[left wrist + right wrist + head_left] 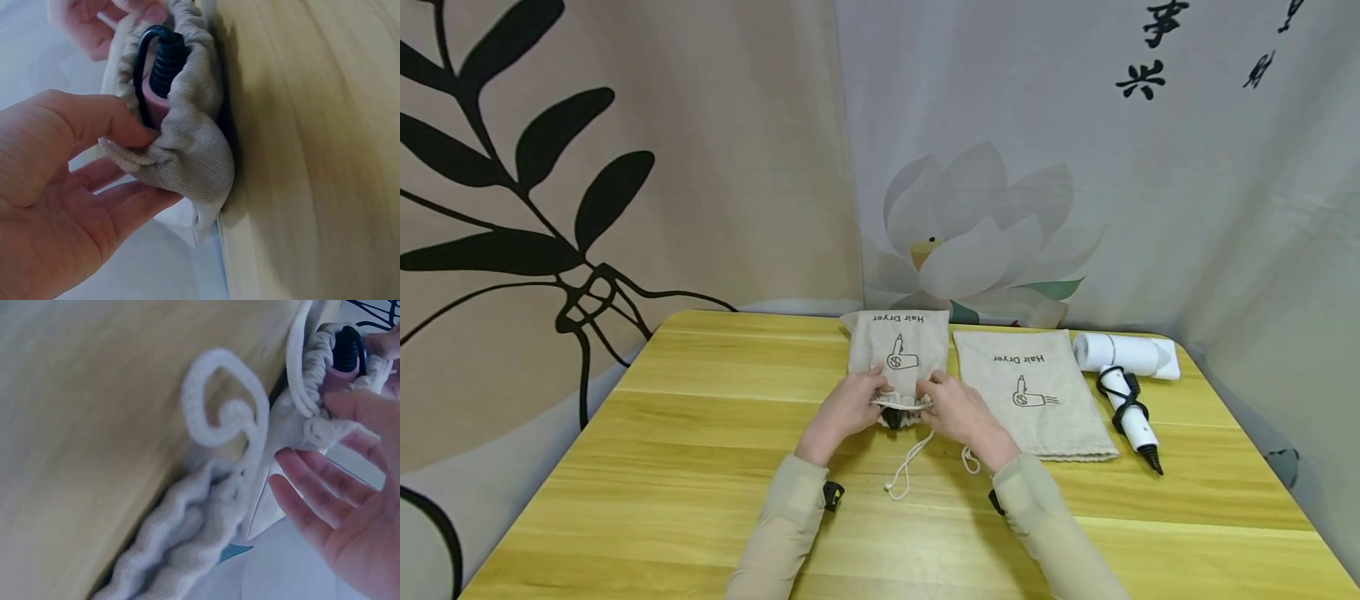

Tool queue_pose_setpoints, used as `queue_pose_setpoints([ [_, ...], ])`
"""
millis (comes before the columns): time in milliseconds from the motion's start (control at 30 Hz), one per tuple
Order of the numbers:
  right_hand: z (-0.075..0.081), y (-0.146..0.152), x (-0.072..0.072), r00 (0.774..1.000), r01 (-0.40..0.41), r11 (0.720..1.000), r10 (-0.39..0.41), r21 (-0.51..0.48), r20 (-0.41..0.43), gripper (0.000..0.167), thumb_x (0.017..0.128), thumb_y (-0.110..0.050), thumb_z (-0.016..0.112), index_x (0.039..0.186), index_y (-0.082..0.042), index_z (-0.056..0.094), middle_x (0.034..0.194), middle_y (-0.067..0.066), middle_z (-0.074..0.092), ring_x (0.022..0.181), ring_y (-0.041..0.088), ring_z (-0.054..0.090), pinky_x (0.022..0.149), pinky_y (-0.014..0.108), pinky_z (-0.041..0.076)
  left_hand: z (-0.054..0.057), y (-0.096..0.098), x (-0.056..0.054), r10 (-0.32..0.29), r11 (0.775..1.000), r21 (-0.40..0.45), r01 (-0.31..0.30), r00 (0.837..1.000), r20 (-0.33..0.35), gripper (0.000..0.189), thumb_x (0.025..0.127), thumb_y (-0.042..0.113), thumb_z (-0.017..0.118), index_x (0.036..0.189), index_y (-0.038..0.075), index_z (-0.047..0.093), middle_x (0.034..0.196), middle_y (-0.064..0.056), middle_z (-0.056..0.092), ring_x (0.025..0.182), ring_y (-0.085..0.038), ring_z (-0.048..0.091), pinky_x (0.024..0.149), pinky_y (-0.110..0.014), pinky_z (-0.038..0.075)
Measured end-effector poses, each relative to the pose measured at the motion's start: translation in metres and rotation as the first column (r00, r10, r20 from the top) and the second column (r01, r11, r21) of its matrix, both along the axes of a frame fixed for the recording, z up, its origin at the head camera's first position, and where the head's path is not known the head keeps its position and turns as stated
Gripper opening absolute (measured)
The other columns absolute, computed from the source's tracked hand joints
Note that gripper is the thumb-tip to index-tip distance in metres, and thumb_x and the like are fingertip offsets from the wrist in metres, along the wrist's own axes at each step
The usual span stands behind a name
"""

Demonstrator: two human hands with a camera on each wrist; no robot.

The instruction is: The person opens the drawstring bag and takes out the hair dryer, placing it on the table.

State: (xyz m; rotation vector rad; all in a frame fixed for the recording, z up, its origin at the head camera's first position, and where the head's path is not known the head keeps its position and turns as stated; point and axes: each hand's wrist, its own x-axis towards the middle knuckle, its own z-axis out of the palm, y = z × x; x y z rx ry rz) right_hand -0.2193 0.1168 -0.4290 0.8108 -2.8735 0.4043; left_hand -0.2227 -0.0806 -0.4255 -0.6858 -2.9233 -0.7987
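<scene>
a: start at the far left. what's there?
b: a pale curtain printed with dark leaves, hanging behind the wooden table.

a: and the left hand?
b: it pinches the left side of the mouth of the small cloth bag, thumb over the rim and fingers underneath.

a: where does that bag lie?
b: near the back edge of the table, mouth towards the person, its hair dryer print upside down from here.

a: anything in it?
b: yes, the left wrist view shows a pink item inside, with a black ribbed cord end at the mouth. how far in the rest goes, i can't tell.

a: next along?
b: a white drawstring trails from the mouth onto the wood. then the right hand, its thumb and fingers pinching the other side of the same rim.

a: to the right of that?
b: a second cloth bag lying flat, same words on it, a loop of cord at its near left corner.

a: and last?
b: a white hair dryer on its side just beside that bag, black cord wound round its handle.
</scene>
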Motion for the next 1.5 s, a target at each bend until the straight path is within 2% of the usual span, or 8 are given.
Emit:
queue_pose_setpoints([
  [200, 0.004, 0.003, 0.002, 0.997, -0.006, 0.999, 0.009, -0.038, 0.078, 0.021, 0.081, -0.029, 0.072, 0.094, -0.014, 0.064, 0.095, 0.005, 0.062, 0.078, 0.018, 0.059, 0.070, 0.034, 0.053, 0.006, -0.003, 0.002, -0.021, 1.000, 0.004, 0.020, 0.997, 0.076, 0.037, 0.068, -0.005, 0.071, 0.103, 0.005, 0.067, 0.143, -0.021, 0.046, 0.123, -0.039, 0.054, 0.101, -0.044, 0.047],
  [367, 0.007, 0.003, 0.002, 0.992, 0.024, 0.998, -0.016, -0.056, 0.128, 0.027, 0.086, -0.042, 0.066, 0.096, -0.017, 0.065, 0.098, 0.003, 0.062, 0.080, 0.017, 0.060, 0.071, 0.033, 0.053, 0.013, -0.004, 0.006, -0.026, 1.000, 0.002, 0.026, 0.988, 0.154, 0.040, 0.074, 0.014, 0.078, 0.111, 0.004, 0.066, 0.147, -0.021, 0.040, 0.130, -0.039, 0.047, 0.107, -0.045, 0.041],
  [467, 0.007, 0.002, 0.002, 0.990, 0.041, 0.998, -0.034, -0.055, 0.136, 0.027, 0.088, -0.042, 0.062, 0.097, -0.017, 0.065, 0.099, 0.003, 0.063, 0.082, 0.017, 0.061, 0.072, 0.034, 0.053, 0.014, -0.003, 0.006, -0.019, 1.000, 0.015, 0.017, 0.985, 0.173, 0.042, 0.078, 0.026, 0.077, 0.112, 0.003, 0.066, 0.146, -0.023, 0.040, 0.131, -0.039, 0.045, 0.109, -0.045, 0.039],
  [567, 0.005, 0.001, 0.002, 0.992, 0.043, 0.998, -0.038, -0.038, 0.124, 0.024, 0.088, -0.038, 0.064, 0.097, -0.016, 0.066, 0.098, 0.004, 0.063, 0.081, 0.018, 0.061, 0.070, 0.034, 0.053, 0.014, -0.003, 0.005, -0.011, 1.000, 0.016, 0.009, 0.985, 0.172, 0.038, 0.082, 0.026, 0.074, 0.111, 0.004, 0.066, 0.145, -0.023, 0.041, 0.129, -0.037, 0.049, 0.107, -0.044, 0.041],
  [767, 0.000, -0.003, 0.003, 0.999, 0.006, 1.000, -0.006, 0.007, 0.044, 0.029, 0.078, -0.033, 0.076, 0.095, -0.014, 0.063, 0.093, 0.003, 0.059, 0.077, 0.019, 0.059, 0.063, 0.034, 0.053, 0.013, -0.001, 0.007, -0.001, 1.000, -0.010, 0.003, 0.990, 0.141, 0.035, 0.074, 0.005, 0.076, 0.107, 0.005, 0.065, 0.143, -0.022, 0.045, 0.126, -0.038, 0.051, 0.104, -0.045, 0.044],
  [933, -0.003, -0.007, 0.003, 0.998, -0.011, 0.999, 0.012, 0.030, -0.054, 0.032, 0.073, -0.028, 0.081, 0.090, -0.012, 0.059, 0.086, 0.003, 0.055, 0.070, 0.020, 0.058, 0.055, 0.033, 0.050, 0.009, 0.001, 0.009, 0.006, 0.999, -0.038, -0.004, 0.998, 0.055, 0.042, 0.065, -0.009, 0.075, 0.102, 0.007, 0.065, 0.139, -0.020, 0.051, 0.125, -0.037, 0.052, 0.103, -0.046, 0.045],
  [1233, -0.005, -0.006, 0.002, 0.996, 0.028, 0.997, -0.022, 0.070, -0.087, 0.025, 0.077, -0.021, 0.077, 0.091, -0.010, 0.060, 0.085, 0.004, 0.055, 0.068, 0.022, 0.058, 0.051, 0.033, 0.048, 0.005, 0.002, 0.010, 0.013, 0.999, -0.050, -0.015, 0.999, -0.038, 0.040, 0.065, -0.012, 0.073, 0.099, 0.007, 0.066, 0.130, -0.014, 0.059, 0.120, -0.033, 0.057, 0.098, -0.042, 0.050],
  [1500, -0.005, -0.004, 0.000, 0.997, 0.040, 0.997, -0.036, 0.064, -0.071, 0.023, 0.076, -0.018, 0.075, 0.088, -0.010, 0.058, 0.083, 0.004, 0.054, 0.065, 0.018, 0.055, 0.050, 0.030, 0.046, 0.005, 0.001, 0.010, -0.012, 0.999, -0.045, 0.008, 0.996, -0.091, 0.038, 0.064, -0.011, 0.072, 0.096, 0.006, 0.066, 0.113, -0.010, 0.066, 0.103, -0.029, 0.064, 0.086, -0.039, 0.055],
])
